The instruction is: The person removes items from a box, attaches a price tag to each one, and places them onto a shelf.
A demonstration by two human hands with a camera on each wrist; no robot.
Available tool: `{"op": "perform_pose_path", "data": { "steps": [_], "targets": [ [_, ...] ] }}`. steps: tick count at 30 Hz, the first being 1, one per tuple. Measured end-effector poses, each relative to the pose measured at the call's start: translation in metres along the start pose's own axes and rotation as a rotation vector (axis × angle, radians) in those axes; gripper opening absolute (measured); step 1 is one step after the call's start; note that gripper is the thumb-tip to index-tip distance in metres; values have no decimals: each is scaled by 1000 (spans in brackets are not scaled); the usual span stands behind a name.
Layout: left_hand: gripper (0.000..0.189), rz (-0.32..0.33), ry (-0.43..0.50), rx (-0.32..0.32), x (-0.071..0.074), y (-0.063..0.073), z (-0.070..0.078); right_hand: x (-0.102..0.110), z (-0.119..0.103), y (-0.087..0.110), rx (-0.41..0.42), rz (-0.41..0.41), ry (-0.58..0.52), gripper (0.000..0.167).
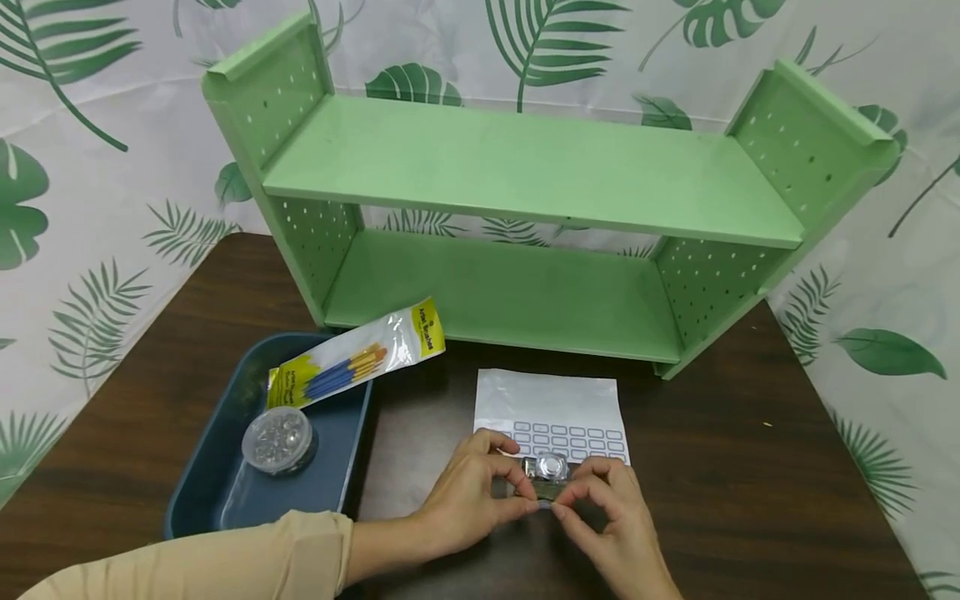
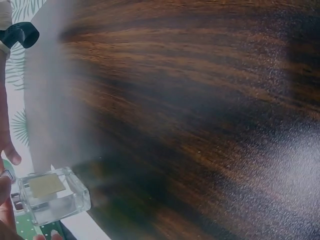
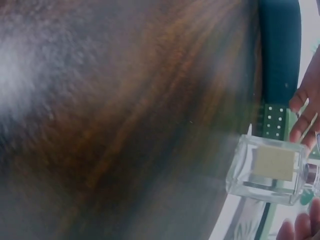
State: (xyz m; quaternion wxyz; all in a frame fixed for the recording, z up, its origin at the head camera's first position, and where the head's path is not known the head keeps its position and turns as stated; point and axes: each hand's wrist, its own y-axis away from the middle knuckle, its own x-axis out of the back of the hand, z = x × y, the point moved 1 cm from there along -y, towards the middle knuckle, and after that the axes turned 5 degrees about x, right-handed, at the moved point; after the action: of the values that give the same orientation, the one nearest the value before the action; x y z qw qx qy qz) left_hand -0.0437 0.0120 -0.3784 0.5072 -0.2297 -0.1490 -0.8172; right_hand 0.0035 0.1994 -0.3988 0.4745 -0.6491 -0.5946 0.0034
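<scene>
A small blue-edged sticker label [image 1: 545,504] is pinched between thumb and finger of my left hand [image 1: 471,492] on one side. My right hand [image 1: 617,518] pinches its other side the same way. Just beyond the fingertips is a clear glass perfume bottle [image 1: 551,468] with a round top. Both wrist views show its square body, with a beige patch on the glass bottle [image 2: 50,197]. Behind the bottle lies a white sheet [image 1: 547,396] printed with rows of blue-outlined labels. The hands partly cover the bottle and the sheet's near edge.
A blue tray [image 1: 217,467] on the left holds a round clear tub [image 1: 277,440] of small shiny pieces. A pack of artist brushes [image 1: 356,362] leans across its far corner. A green two-tier shelf [image 1: 517,283] stands at the back of the dark wooden table [image 1: 750,500].
</scene>
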Motion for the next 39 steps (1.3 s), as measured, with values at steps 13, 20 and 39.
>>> {"op": "perform_pose_path", "data": {
  "steps": [13,20,39],
  "targets": [
    [13,12,-13,-16,-7,-7,-6,-4,2,4,-101,-4,70,33],
    [14,22,-4,-10,-10,-10,-8,-7,6,5,-136,3,40,38],
    [14,28,-11,-18,-12,-12,-8,-10,13,3,-82,27,13,33]
  ]
}}
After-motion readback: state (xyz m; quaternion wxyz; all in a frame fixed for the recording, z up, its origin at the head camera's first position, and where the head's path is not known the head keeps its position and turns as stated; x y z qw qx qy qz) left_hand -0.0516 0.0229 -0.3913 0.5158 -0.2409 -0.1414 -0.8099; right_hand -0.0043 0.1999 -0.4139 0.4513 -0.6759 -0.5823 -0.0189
